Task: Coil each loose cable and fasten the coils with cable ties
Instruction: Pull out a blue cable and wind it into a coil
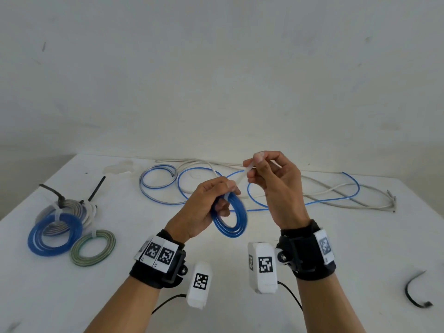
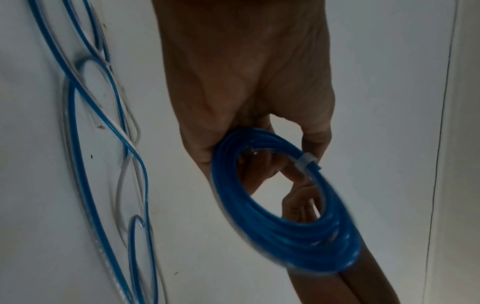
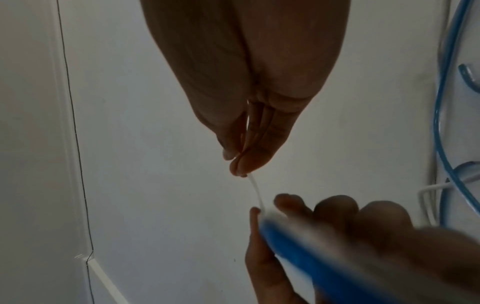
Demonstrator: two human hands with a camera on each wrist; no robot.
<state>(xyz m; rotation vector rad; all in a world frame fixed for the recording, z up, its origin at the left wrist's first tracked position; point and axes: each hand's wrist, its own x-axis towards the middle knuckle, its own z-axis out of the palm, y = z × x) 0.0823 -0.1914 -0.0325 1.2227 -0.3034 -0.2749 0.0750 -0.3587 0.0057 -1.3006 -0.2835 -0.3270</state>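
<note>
My left hand [image 1: 217, 197] holds a coiled blue cable [image 1: 230, 216] above the white table [image 1: 312, 248], fingers curled round its upper rim. In the left wrist view the blue coil [image 2: 285, 205] carries a white cable tie [image 2: 307, 162] wrapped round it. My right hand [image 1: 259, 168] pinches the tail of that white tie [image 1: 242, 176] between thumb and fingers, up and to the right of the coil. The right wrist view shows the tie tail [image 3: 255, 191] stretched between my fingertips [image 3: 239, 166] and the blurred coil [image 3: 311, 257].
Loose blue and grey-white cables [image 1: 312, 195] lie tangled across the back of the table. Three tied coils, blue [image 1: 54, 234], green [image 1: 92, 247] and grey [image 1: 64, 210], sit at the left. A black cable tie [image 1: 416, 294] lies at the right front.
</note>
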